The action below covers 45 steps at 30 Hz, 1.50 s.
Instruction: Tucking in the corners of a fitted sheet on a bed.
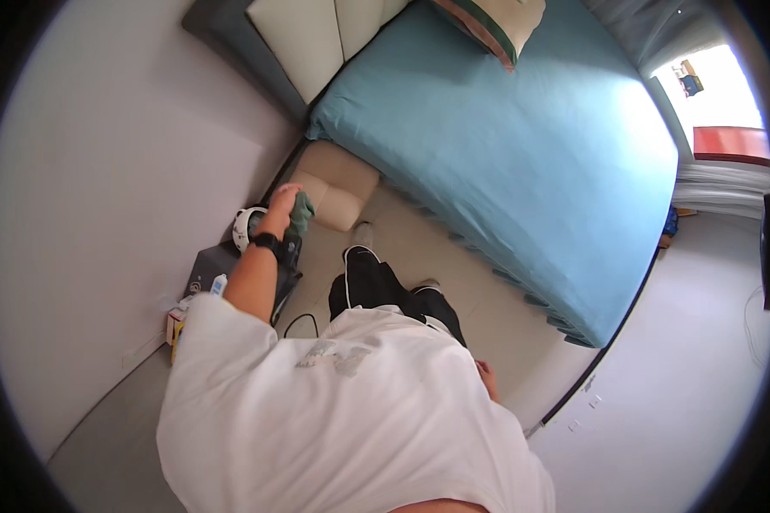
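My left hand (285, 200), with a black watch (267, 242) on its wrist, stretches out to the left side of the view. A crumpled green cloth (302, 215) hangs from its fingers. Just below that arm is a round white object (241, 229), possibly a helmet, partly covered by the wrist. It rests by a dark grey box-like piece (210, 268) against the wall. My right hand (486, 376) hangs low at my right side, mostly hidden by my white shirt, so its fingers are hard to make out.
Ahead stands a bed with a blue fitted sheet (487, 160) and a pillow (500, 25). A beige cushioned seat (337, 179) sits between bed and wall. A black cable (303, 317) loops on the floor near my feet. Small packages and a white bottle (219, 284) stand at left.
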Available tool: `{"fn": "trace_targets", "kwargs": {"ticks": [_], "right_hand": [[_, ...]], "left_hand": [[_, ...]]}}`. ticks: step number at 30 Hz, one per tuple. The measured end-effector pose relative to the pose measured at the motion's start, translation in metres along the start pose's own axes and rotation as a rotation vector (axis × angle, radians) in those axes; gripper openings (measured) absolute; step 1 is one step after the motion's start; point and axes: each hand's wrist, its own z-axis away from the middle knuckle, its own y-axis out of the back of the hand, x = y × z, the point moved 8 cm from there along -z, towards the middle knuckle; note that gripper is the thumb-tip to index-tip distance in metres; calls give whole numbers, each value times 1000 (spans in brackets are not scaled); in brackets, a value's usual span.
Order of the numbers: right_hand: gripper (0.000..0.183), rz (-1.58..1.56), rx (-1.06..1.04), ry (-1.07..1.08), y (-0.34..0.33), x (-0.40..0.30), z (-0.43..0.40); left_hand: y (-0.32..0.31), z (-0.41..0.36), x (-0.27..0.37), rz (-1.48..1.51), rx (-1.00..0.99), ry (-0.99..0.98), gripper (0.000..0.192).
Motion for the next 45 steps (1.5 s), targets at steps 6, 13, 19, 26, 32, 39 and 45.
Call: {"fn": "trace_targets", "kwargs": {"ticks": [6, 13, 19, 26, 32, 39, 45], "right_hand": [[23, -55, 94, 99, -21, -85, 30], [23, -196, 290, -42, -4, -10, 50], [24, -254, 184, -187, -39, 71, 70], [22, -412, 221, -169, -35, 166, 49], [20, -718, 342, -124, 7, 293, 45], [19, -763, 410, -336, 43, 409, 124], [18, -789, 549, -383, 95, 483, 134]], "left_hand": [[-54, -56, -3, -213, -163, -127, 16], [-176, 17, -88, -432, -498, 64, 16], [-183, 44, -110, -381, -570, 130, 17], [-144, 77, -45, -324, -284, 143, 14], [-208, 145, -97, -154, -353, 297, 22], [-335, 229, -203, -219, -537, 447, 20], [-461, 272, -187, -386, -622, 271, 21]]}}
